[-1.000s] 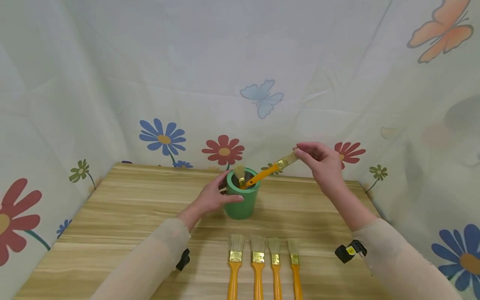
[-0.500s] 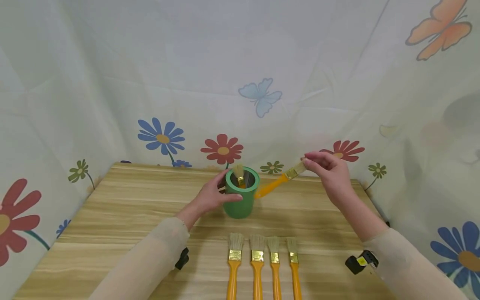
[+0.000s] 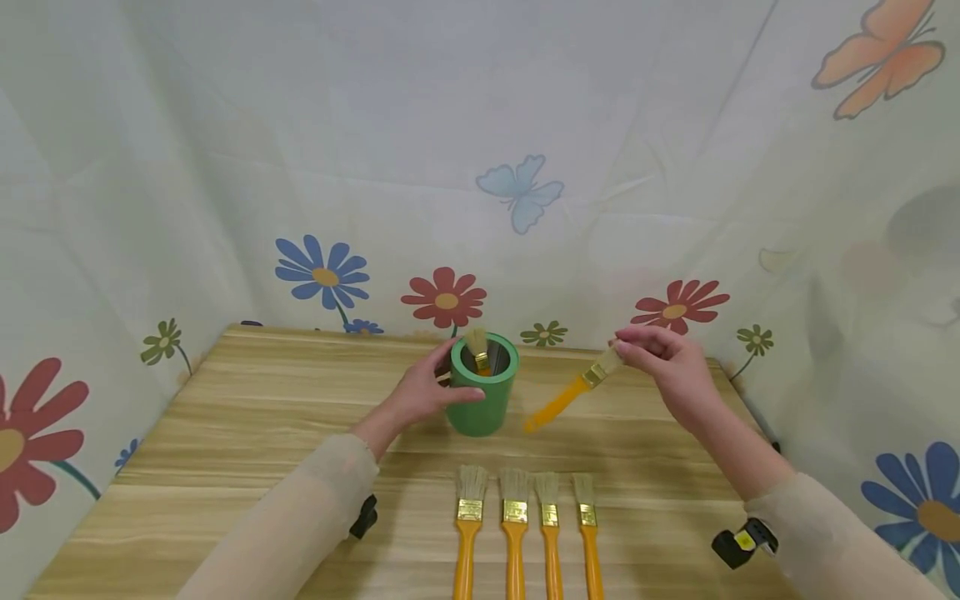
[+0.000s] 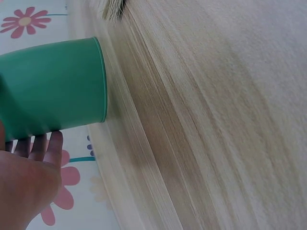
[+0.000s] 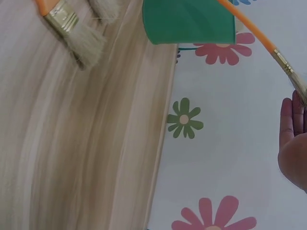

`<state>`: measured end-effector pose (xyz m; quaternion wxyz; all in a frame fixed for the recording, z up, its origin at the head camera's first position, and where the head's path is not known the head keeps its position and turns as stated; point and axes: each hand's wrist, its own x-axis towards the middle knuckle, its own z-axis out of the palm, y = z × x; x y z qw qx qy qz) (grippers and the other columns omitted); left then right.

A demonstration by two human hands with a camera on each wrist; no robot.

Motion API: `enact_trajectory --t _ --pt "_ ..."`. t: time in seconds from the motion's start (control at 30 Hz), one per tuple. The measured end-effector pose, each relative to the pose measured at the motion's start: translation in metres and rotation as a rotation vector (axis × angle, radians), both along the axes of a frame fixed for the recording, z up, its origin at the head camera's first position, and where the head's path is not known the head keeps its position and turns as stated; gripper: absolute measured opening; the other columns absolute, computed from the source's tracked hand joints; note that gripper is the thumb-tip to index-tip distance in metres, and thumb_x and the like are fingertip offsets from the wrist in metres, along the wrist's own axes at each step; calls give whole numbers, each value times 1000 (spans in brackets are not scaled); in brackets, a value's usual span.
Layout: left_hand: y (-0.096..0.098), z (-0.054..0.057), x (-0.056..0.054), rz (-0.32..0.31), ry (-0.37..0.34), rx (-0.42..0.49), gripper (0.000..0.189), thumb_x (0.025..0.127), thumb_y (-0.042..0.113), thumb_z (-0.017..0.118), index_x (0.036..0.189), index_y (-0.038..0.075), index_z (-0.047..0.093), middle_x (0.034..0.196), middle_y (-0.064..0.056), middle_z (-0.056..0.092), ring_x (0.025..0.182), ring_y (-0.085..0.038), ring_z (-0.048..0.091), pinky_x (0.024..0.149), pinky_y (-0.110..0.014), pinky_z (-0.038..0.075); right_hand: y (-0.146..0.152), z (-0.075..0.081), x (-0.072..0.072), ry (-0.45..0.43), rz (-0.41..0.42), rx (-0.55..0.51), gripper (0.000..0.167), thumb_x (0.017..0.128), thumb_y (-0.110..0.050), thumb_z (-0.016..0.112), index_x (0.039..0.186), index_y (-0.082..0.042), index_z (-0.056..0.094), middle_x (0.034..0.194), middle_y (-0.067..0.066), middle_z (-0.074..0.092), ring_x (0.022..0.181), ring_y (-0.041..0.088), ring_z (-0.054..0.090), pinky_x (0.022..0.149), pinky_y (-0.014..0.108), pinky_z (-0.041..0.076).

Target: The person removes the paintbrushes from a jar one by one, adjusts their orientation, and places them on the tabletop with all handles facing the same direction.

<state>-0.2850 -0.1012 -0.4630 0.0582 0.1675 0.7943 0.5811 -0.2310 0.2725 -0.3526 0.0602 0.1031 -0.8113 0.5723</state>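
A green cup (image 3: 483, 410) stands near the middle of the table. My left hand (image 3: 420, 393) grips its left side, with the thumb across the front and the fingers behind. Inside the cup a paintbrush (image 3: 481, 354) leans with its bristles up. To the right of the cup, my right hand (image 3: 671, 367) pinches another paintbrush (image 3: 573, 398) by its bristle end. Its orange handle slants down to the left, apart from the cup. In the right wrist view this handle (image 5: 249, 26) crosses in front of the green cup (image 5: 189, 24).
On the wood-grain table (image 3: 300, 400), several paintbrushes (image 3: 514, 504) lie in a row nearest me, bristles pointing away. A floral cloth (image 3: 360, 167) hangs behind the table and along both sides.
The right hand has drawn the paintbrush out of the cup, then moved it right and down. The left hand has stayed on the cup, which has hardly moved.
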Motion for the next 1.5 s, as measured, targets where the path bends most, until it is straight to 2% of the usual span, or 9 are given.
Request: enact_trajectory --t 0.23,0.53,0.73,0.97,1.07,1.27,1.5 --pt "2 -1 -1 2 3 -5 100 86 33 93 168 28 35 165 -7 46 154 -39 41 120 -57 43 11 -10 5 -78 49 -9 34 103 -21 75 127 1 71 106 -10 79 98 11 72 95 20 59" --pt "3 0 0 2 -1 0 100 86 33 93 167 29 36 164 -6 47 154 -38 42 120 -57 43 26 -23 12 -106 69 150 38 104 -27 74 129 1 71 113 -4 80 105 12 72 94 22 60" --pt "4 1 0 3 -2 -4 101 85 34 93 167 29 35 165 -6 46 153 -38 42 120 -57 43 38 -29 14 -120 124 168 35 105 -22 71 129 4 70 119 6 79 107 12 72 95 22 59" --pt "3 2 1 4 -8 4 100 86 33 93 167 30 36 164 -6 47 154 -38 42 121 -57 43 51 -37 15 -203 169 195 37 105 -23 72 130 5 69 123 14 77 109 15 72 97 23 58" --pt "3 2 1 8 -12 0 100 85 34 94 167 31 36 165 -5 46 154 -38 41 121 -57 43 56 -41 14 -227 204 218 34 105 -22 71 129 2 70 124 15 76 109 18 72 96 23 58" --pt "2 1 1 13 -22 0 100 86 35 93 167 29 35 166 -6 45 154 -39 40 121 -57 42 62 -48 16 -290 259 234 31 105 -22 71 127 0 72 120 9 77 106 21 72 96 24 58" --pt "2 3 1 14 -26 -1 100 85 34 93 167 30 36 165 -5 45 154 -38 41 121 -56 43 66 -62 17 -325 340 239 28 105 -18 71 124 2 72 119 13 76 103 24 71 95 28 60"
